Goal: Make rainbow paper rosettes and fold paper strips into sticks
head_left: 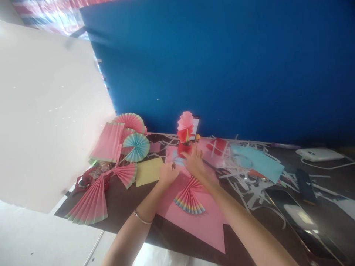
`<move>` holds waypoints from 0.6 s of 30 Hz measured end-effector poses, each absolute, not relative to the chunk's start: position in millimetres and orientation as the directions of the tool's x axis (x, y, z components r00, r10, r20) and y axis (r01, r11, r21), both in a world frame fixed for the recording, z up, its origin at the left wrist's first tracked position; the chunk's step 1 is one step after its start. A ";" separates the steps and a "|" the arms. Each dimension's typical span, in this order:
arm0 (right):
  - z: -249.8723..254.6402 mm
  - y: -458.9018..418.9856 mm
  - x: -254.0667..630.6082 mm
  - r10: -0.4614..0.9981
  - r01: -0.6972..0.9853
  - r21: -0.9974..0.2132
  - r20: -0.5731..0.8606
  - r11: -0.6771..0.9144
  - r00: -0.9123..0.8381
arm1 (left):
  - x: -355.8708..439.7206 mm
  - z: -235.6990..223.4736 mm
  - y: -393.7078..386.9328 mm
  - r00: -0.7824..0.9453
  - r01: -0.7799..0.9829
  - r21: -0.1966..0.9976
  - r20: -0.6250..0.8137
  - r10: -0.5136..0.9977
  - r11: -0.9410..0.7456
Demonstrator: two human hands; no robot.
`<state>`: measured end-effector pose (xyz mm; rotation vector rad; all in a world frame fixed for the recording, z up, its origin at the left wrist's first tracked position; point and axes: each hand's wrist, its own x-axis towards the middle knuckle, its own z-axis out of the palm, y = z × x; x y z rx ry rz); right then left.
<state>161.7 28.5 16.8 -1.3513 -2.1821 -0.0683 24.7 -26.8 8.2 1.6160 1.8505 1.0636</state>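
Behind the dark table [124, 201] stood a wide blue panel [222, 66], and on the left side there was a large white panel [50, 118]. Above their meeting edge, a shiny striped sheet [52, 14] was visible. At the right end of the table lay a white device [318, 154] with a thin pale cord [327, 167], and near it a slim purple object [285, 146]. Closer to the front edge lay a long dark object [305, 184], and beside it a glossy black slab [283, 201], which carried a pale rectangular patch, perhaps a reflection.
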 end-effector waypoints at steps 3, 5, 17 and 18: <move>16.0 27.5 164.0 0.812 0.840 -0.253 0.491 0.481 -0.316 | 22.8 8.3 -26.7 -0.223 0.592 0.806 0.147 0.964 0.014; 15.7 28.3 167.1 0.815 0.818 -0.324 0.514 0.475 -0.269 | 20.3 9.2 -25.6 -0.260 0.556 0.831 0.137 0.956 0.032; 12.6 38.0 182.9 0.925 0.207 -0.974 0.161 0.092 0.344 | 10.9 9.4 -20.9 -0.382 0.378 0.925 0.128 0.915 0.029; 16.1 40.3 193.7 0.917 0.220 -0.973 0.145 0.064 0.373 | 11.1 10.5 -22.1 -0.381 0.364 0.931 0.153 0.912 -0.004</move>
